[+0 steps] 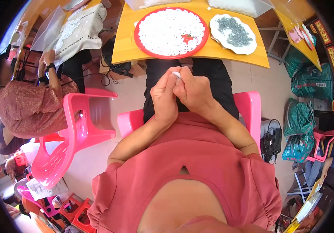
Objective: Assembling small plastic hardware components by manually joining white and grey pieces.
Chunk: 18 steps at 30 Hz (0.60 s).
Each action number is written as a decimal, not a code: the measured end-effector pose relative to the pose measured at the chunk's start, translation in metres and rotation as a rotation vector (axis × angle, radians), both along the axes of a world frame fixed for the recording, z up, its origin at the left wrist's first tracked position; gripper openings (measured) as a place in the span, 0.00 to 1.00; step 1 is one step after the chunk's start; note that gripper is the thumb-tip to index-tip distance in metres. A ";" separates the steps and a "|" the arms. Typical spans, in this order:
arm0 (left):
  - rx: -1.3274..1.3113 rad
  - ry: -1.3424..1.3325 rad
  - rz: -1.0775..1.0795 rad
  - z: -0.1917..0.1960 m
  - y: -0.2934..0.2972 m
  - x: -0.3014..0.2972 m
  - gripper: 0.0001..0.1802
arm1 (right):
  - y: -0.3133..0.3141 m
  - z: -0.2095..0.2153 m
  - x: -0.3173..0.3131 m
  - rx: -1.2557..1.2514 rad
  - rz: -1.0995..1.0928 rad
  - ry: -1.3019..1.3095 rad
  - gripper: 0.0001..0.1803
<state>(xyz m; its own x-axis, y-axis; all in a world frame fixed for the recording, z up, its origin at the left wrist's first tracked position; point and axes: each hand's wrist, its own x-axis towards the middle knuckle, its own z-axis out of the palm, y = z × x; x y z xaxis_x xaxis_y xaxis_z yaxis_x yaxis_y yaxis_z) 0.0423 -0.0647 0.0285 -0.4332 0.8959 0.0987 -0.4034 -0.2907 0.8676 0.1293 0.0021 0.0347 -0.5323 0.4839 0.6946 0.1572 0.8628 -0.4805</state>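
Note:
Both my hands meet above my lap, just short of the table's near edge. My left hand [164,93] and my right hand [193,86] are closed, thumbs together, on a small white piece [176,74]. Only a bit of it shows between the thumbs, so its kind cannot be made out. Beyond them on the yellow table [128,48] lies a round red tray [206,33] heaped with small white pieces [167,31]. To its right a white scalloped plate [216,38] carries a pile of small dark grey parts [235,32].
Clear plastic boxes with white contents [241,4] stand at the table's far edge. At left a co-worker [31,105] sits on a pink chair [73,132] beside a cloth-covered table [85,33]. Green bags [311,81] are stacked at right. A black bag [116,58] sits under the table.

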 end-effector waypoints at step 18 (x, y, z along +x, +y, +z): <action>0.016 0.104 -0.189 -0.002 0.017 -0.036 0.15 | 0.003 0.028 0.006 -1.379 0.377 0.248 0.19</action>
<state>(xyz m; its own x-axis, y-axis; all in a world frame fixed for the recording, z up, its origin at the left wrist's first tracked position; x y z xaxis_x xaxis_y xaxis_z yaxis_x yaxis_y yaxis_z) 0.0061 -0.0481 0.0269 -0.2443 0.9581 0.1495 -0.3605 -0.2328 0.9032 0.1351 0.0049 0.0623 -0.7140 0.6919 -0.1073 -0.1792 -0.3288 -0.9273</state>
